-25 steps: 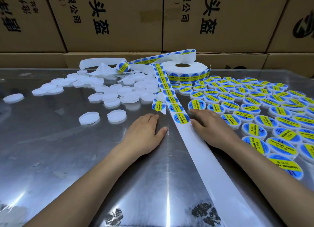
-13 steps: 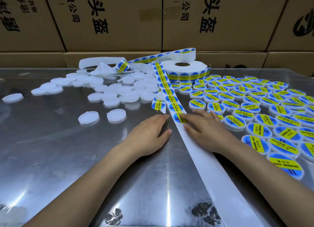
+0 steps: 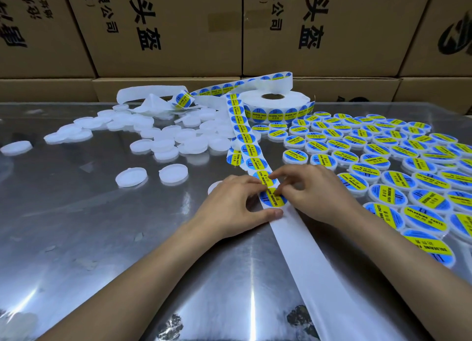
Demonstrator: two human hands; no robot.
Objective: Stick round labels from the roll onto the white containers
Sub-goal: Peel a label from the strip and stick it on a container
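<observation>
Both forearms reach in over the worktop (image 3: 76, 238), meeting at the strip (image 3: 301, 243). The left hand (image 3: 237, 207) and right hand (image 3: 314, 195) pinch one label (image 3: 273, 199) with curled fingers; white containers (image 3: 163, 136) lie well left

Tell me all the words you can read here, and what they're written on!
"SOLDERING PASTE": on the round labels, also on the roll and the labelled containers.
"头盔": big print on the boxes behind.
"限公司": smaller print on the same boxes.
Small print on the labels' blue parts: too small to read.
</observation>
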